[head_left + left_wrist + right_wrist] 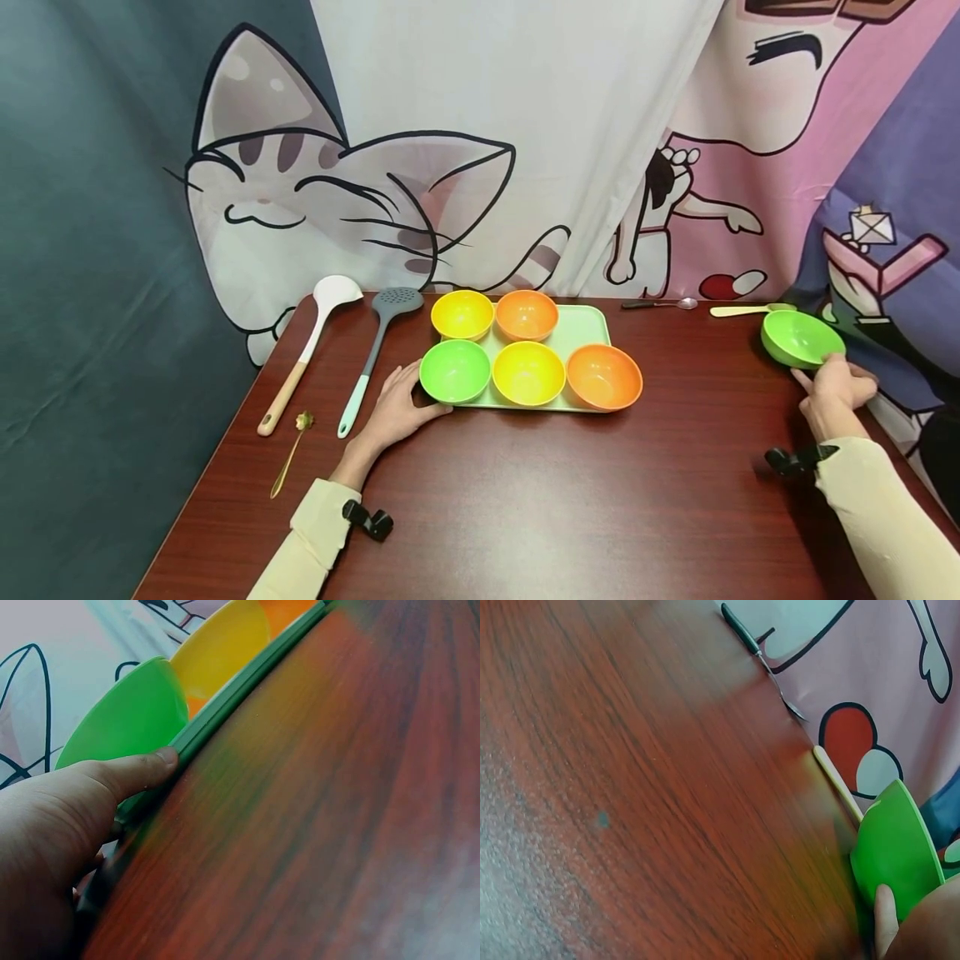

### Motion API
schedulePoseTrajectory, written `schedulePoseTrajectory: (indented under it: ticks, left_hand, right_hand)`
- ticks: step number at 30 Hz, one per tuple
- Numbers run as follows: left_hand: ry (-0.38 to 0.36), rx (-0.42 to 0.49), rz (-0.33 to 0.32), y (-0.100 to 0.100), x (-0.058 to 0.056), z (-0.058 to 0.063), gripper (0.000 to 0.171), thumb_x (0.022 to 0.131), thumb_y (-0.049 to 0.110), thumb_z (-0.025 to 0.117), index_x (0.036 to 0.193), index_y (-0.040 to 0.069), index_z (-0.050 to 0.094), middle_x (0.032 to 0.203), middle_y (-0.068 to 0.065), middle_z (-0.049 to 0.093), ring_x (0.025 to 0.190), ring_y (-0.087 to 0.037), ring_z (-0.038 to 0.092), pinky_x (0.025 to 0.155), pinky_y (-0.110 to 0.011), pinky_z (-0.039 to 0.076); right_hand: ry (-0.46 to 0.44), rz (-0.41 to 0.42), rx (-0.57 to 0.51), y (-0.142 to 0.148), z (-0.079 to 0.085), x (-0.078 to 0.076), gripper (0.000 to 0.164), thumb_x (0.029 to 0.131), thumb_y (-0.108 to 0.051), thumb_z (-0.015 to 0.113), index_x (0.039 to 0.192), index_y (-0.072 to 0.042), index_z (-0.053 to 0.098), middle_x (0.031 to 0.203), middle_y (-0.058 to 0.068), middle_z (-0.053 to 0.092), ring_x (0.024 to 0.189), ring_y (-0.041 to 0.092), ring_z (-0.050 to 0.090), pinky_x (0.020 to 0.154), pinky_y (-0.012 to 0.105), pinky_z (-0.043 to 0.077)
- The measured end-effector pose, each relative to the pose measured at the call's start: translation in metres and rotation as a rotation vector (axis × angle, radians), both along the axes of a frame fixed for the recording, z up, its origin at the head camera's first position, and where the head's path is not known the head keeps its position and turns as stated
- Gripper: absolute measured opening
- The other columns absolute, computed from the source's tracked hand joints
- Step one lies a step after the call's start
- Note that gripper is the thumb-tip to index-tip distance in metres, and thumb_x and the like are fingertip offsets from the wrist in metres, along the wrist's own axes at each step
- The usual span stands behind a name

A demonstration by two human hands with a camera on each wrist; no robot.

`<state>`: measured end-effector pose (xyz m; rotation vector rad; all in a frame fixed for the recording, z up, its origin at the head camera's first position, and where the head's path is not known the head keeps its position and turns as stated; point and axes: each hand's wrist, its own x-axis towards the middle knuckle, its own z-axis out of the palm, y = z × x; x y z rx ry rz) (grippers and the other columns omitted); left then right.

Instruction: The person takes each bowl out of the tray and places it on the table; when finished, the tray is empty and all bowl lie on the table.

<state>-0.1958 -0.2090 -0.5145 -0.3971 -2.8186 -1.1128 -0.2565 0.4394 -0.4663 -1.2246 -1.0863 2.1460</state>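
Left end of worktop [525, 508]: ladle [306, 357], gold spoon [302, 423] and slotted turner [374, 352], handles toward the person. Left hand [397, 408] at the near-left corner of the tray [585, 323]; thumb spread apart from the fingers, lying against the tray's edge — fingertips hidden in the wrist view. Tray bears five bowls: yellow and orange behind; green, yellow, orange in front. Further right, a dark-handled spoon [637, 305] and yellow-handled spoon [731, 311] along the back edge. Far right: right hand [836, 387], fingers clamped on the loose green bowl [802, 337], just beside the yellow-handled spoon. Cannot tell whether its base touches the worktop.

Judgement: hold that bowl level, pinch firm, clear of the spoon — left thumb light, steadying the tray without nudging its bowls.
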Motion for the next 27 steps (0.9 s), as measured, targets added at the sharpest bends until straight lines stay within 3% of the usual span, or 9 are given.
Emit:
schedulePoseTrajectory:
  ticks: [7,11,15,18,22,27]
  left_hand:
    - [0.006,0.006,-0.005,0.000,-0.001,0.000,0.087,0.078,0.045,0.083,0.152,0.018,0.044,0.156,-0.006,0.045,0.149,-0.026,0.034,0.125,-0.054,0.014]
    - [0.010,0.007,-0.004,0.000,-0.001,-0.001,0.087,0.079,0.045,0.083,0.152,0.018,0.044,0.156,-0.006,0.045,0.149,-0.026,0.034,0.125,-0.053,0.014]
    - [0.013,0.007,-0.001,0.001,0.001,-0.001,0.087,0.078,0.044,0.083,0.151,0.017,0.044,0.155,-0.008,0.045,0.148,-0.027,0.034,0.125,-0.054,0.015]
    - [0.008,0.003,-0.002,0.001,0.001,0.000,0.088,0.078,0.044,0.083,0.152,0.017,0.044,0.155,-0.009,0.045,0.149,-0.027,0.034,0.125,-0.054,0.014]
    - [0.010,0.012,0.002,0.001,0.001,0.000,0.087,0.078,0.044,0.083,0.151,0.017,0.044,0.155,-0.008,0.045,0.149,-0.027,0.034,0.125,-0.054,0.014]
    - [0.005,0.011,0.005,0.000,0.000,0.000,0.087,0.078,0.044,0.083,0.152,0.018,0.044,0.155,-0.006,0.045,0.149,-0.026,0.034,0.125,-0.054,0.014]
  right_hand:
    - [0.010,-0.019,-0.032,0.001,0.000,0.003,0.019,0.097,-0.014,0.055,0.102,-0.025,0.040,0.110,-0.014,0.037,0.114,0.002,0.049,0.043,0.031,0.057]
    - [0.011,-0.014,-0.032,-0.003,-0.001,0.007,0.021,0.096,-0.022,0.061,0.101,-0.026,0.040,0.106,-0.011,0.038,0.095,0.005,0.054,0.043,0.032,0.057]
    - [0.005,-0.030,-0.013,-0.010,-0.002,0.013,0.023,0.094,-0.023,0.064,0.095,-0.023,0.041,0.089,-0.005,0.045,0.065,0.010,0.052,0.039,0.031,0.054]
    - [0.017,-0.054,0.015,-0.016,-0.002,0.017,0.024,0.092,-0.022,0.065,0.091,-0.020,0.041,0.074,-0.002,0.046,0.053,0.011,0.049,0.036,0.028,0.051]
    - [0.060,-0.072,0.067,-0.024,0.000,0.021,0.025,0.092,-0.020,0.066,0.089,-0.018,0.042,0.065,-0.001,0.046,0.047,0.010,0.047,0.033,0.023,0.045]
    - [0.101,-0.088,0.105,-0.036,0.001,0.026,0.026,0.091,-0.019,0.068,0.088,-0.017,0.042,0.070,-0.002,0.045,0.047,0.008,0.044,0.033,0.020,0.040]
